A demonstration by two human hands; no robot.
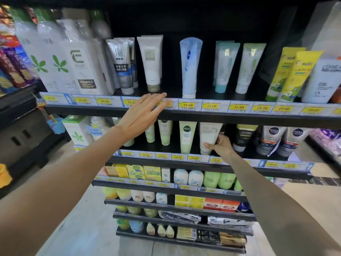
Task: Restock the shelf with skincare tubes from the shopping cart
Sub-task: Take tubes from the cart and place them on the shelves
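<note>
My right hand (220, 144) grips a white skincare tube (208, 134) standing cap-down on the second shelf (203, 162), between a pale green tube (186, 136) and a black-and-yellow tube (243, 136). My left hand (143, 114) is flat with fingers apart, held in front of the top shelf's price rail (184, 105), holding nothing. Above it stand a white tube with a gold cap (151, 61) and a blue Nivea tube (190, 67). No shopping cart is in view.
The top shelf also holds white bottles (60, 61), grey men's tubes (122, 65), teal tubes (226, 65) and yellow tubes (291, 74). Lower shelves carry boxes, baby bottles and packets. Another dark rack (18, 108) stands at left. Tiled floor lies below.
</note>
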